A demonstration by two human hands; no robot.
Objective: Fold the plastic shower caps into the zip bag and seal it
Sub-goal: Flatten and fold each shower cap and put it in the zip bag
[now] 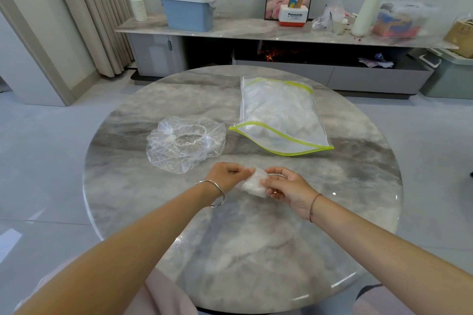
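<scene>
- The left hand (227,174) and right hand (286,186) are pinching a folded shower cap (254,183) between them, fingers closed on its two ends, just above the marble table (358,186)
- A second shower cap (185,143) is lying spread open to the left; the zip bag (279,115) (mouth gaping, caps inside) is lying beyond
- A white box (294,16) on the far sideboard (230,29) is reading "Panasonic"

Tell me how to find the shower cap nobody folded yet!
Look at the round marble table. Left of the zip bag lies the open shower cap. It's spread flat and puffy, unlike the small folded cap in the hands.
</scene>
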